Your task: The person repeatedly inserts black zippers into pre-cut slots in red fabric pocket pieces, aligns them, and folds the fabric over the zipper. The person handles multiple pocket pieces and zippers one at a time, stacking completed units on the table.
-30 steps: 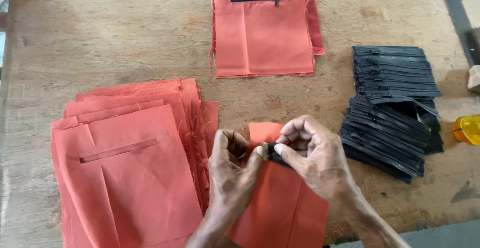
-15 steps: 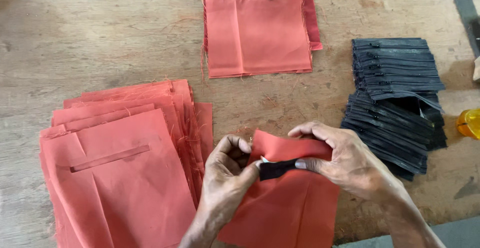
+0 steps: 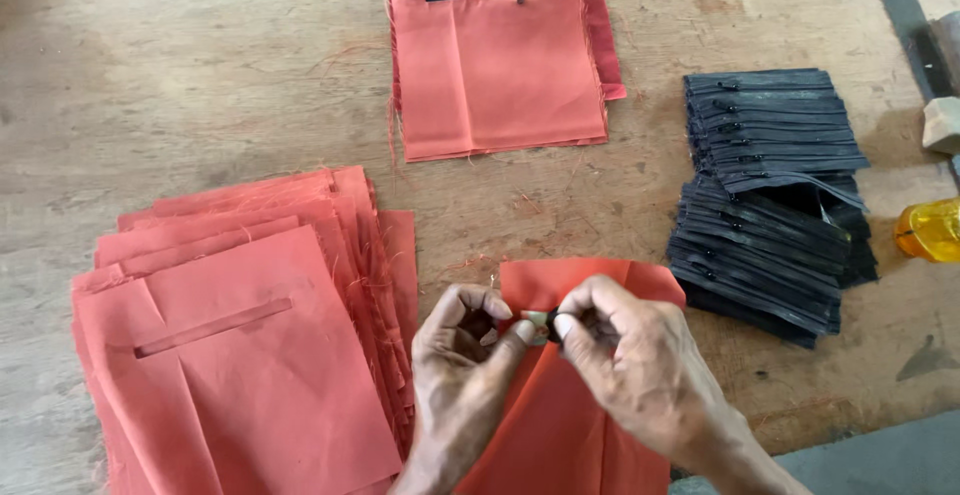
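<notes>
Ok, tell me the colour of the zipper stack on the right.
Black zipper stack, clearest in the head view.

On the worktop (image 3: 200,75), a fanned stack of panels (image 3: 250,355) lies at lower left. A panel with a zip (image 3: 495,55) lies at top centre. A zip pile (image 3: 770,195) sits at right, with a small bottle (image 3: 930,230) at the right edge beside it. One panel (image 3: 560,425) lies at bottom centre under both hands.
</notes>
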